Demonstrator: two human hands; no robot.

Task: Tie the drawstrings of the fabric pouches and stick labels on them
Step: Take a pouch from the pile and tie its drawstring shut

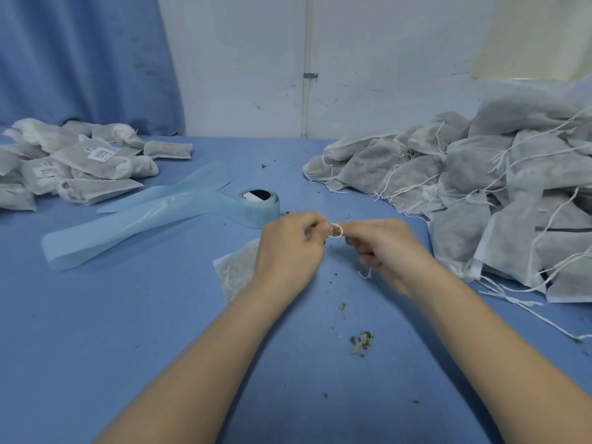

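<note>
White drawstring [335, 231] forms a small loop mid-frame, pinched between both hands just above the blue table [128, 331]. Left hand [290, 251] has fingers curled, thumb and forefinger gripping the loop's left side. Right hand [382, 245] is also curled, fingertips pinching the loop's right side; a short loose cord end [365, 273] hangs below it, slightly blurred. Pouch [235, 272] being worked lies flat on the table under and to the left of the left hand, mostly covered by that hand and wrist; only its pale left part shows, grey-green filling visible through the fabric. Can't tell where the cord meets the pouch, hidden behind the left hand. Label roll [260, 208] stands on the table just beyond the left hand, with a long light-blue backing strip [137, 216] trailing off to the left, folded over itself. Finished pile [73, 165] sits at far left, well apart from the hands; at least two pouches there carry white labels with dark print, text too small to read. Untied pile [480, 193] is heaped at right, near the right forearm, loose white cords spilling over the table edge side. Dried herb crumbs [362, 342] lie between the forearms, smaller specks scattered around. Blue curtain [86, 59] hangs at back left; white wall [240, 59] with a vertical pipe [307, 65] sits behind the table.
</note>
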